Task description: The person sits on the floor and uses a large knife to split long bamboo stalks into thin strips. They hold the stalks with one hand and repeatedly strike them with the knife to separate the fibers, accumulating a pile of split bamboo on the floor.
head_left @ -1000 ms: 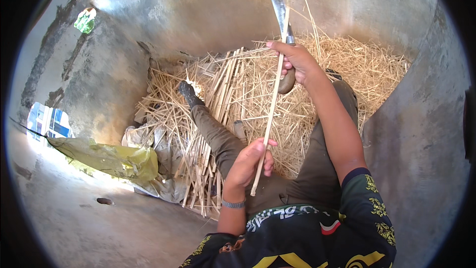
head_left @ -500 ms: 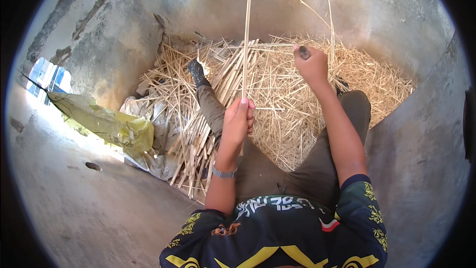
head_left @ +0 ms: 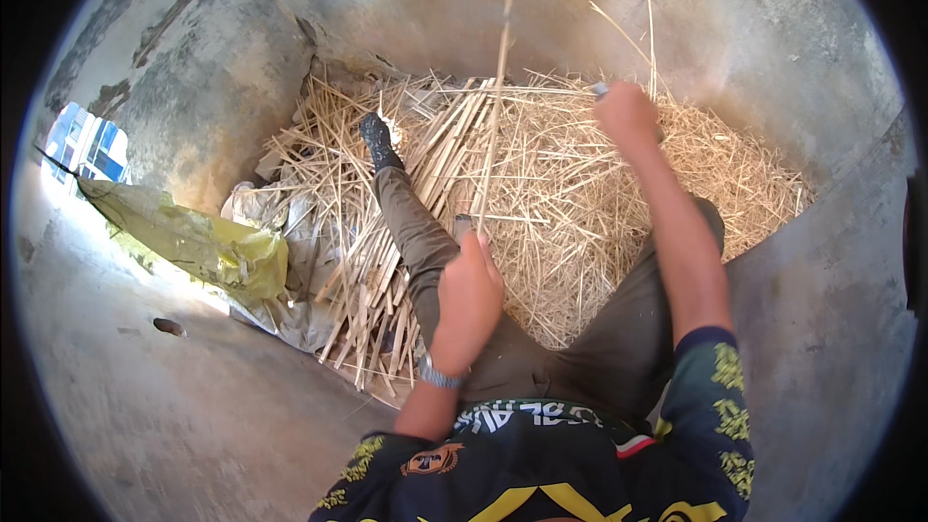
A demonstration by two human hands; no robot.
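Right hand (head_left: 626, 112) swung out over the straw pile (head_left: 599, 203), fist closed on something small. Left hand (head_left: 469, 295) grips the long thin stick (head_left: 491, 135) near its bottom, upright. Looks light, stiff, probably snappable, so hold it low.

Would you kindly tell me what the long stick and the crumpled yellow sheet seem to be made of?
Stick: probably split bamboo or cane, pale, straight, matte, like the strips piled below. Sheet: likely thin plastic, glossy, creased and translucent in the sun.
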